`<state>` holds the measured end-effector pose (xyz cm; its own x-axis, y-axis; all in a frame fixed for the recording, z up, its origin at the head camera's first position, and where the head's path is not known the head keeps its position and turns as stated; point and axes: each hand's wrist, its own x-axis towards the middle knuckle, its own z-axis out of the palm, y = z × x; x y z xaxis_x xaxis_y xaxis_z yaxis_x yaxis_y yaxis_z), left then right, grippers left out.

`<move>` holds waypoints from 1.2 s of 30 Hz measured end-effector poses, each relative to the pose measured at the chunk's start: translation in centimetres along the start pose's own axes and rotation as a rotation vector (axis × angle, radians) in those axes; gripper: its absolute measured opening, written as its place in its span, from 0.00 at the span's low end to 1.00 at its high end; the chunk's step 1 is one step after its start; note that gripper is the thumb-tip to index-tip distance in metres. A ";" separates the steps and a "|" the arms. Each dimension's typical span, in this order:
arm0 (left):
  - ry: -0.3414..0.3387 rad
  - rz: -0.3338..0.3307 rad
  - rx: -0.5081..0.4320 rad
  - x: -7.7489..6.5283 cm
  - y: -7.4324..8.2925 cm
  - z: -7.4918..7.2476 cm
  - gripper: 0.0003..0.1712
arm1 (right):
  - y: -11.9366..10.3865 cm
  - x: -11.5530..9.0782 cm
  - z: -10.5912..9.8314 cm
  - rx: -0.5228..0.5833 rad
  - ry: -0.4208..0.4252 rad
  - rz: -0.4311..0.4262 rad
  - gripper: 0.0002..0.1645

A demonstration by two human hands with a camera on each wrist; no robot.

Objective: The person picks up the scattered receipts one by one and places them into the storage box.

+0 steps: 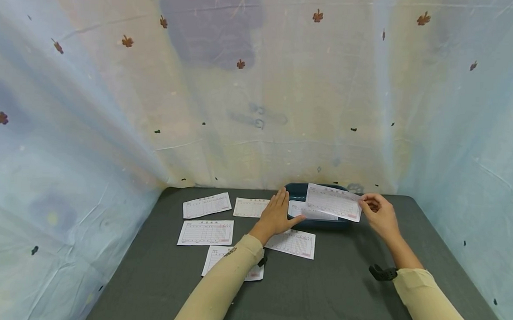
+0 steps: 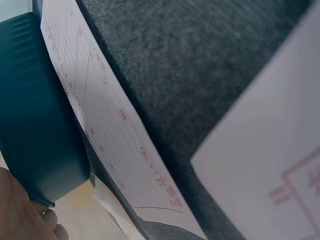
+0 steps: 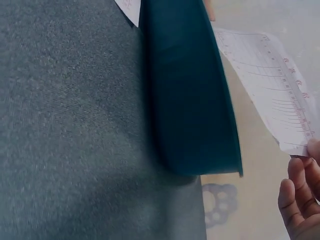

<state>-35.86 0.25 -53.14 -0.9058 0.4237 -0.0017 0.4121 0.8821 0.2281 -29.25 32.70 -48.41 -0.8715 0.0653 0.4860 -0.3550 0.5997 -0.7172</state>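
Observation:
Between thumb and fingers, my right hand (image 1: 379, 215) pinches the right end of a printed paper form (image 1: 332, 200), holding it tilted above a dark teal plastic basin (image 1: 322, 225). In the right wrist view, the form (image 3: 272, 80) hangs beyond the basin's rim. Another form (image 1: 297, 209) lies inside the basin, partly covered by the raised one. My left hand (image 1: 275, 217) rests at the basin's left end, fingers straight and thumb spread along the near side. Below that hand, one form (image 1: 296, 243) lies in front of the basin.
Left of the basin, several more forms lie on the dark grey cloth-covered table (image 1: 319, 296), including an upper-left form (image 1: 207, 205) and a middle-left form (image 1: 206, 232). My left forearm overlaps a nearer form (image 1: 213, 258). A patterned curtain (image 1: 263, 108) encloses the back and sides.

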 end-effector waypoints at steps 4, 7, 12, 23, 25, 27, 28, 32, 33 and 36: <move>0.003 0.000 0.002 -0.3 0.2 -0.4 0.66 | 0.2 0.4 0.8 0.002 -0.012 0.011 0.10; 0.018 0.006 0.011 -0.8 0.4 -0.8 0.65 | 0.4 0.6 1.4 0.006 -0.030 0.011 0.09; 0.038 0.021 0.023 -1.1 0.5 -0.9 0.64 | 0.9 0.9 2.1 -0.006 -0.051 0.027 0.10; 0.045 0.015 0.029 -0.9 0.5 -0.7 0.64 | 1.1 1.6 3.4 -0.053 -0.095 0.047 0.09; 0.045 0.013 0.034 -0.8 0.4 -0.6 0.63 | 1.1 1.9 3.6 -0.062 -0.103 0.047 0.09; 0.042 0.010 0.040 -0.7 0.4 -0.6 0.63 | 1.1 2.1 3.9 -0.070 -0.112 0.045 0.09; 0.041 0.009 0.045 -0.8 0.4 -0.6 0.63 | 1.1 2.2 4.0 -0.073 -0.119 0.045 0.09; 0.028 0.005 0.045 -0.8 0.5 -0.7 0.64 | 1.0 2.5 4.4 -0.083 -0.149 0.060 0.10; 0.026 0.005 0.040 -0.9 0.5 -0.7 0.64 | 1.0 2.5 4.5 -0.085 -0.161 0.064 0.10; 0.021 0.006 0.035 -0.9 0.5 -0.8 0.64 | 0.9 2.7 4.7 -0.093 -0.198 0.088 0.11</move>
<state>-34.93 0.17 -52.22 -0.9052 0.4245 0.0199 0.4200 0.8865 0.1941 -33.51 29.64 -50.13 -0.9503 -0.0318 0.3096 -0.2501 0.6700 -0.6989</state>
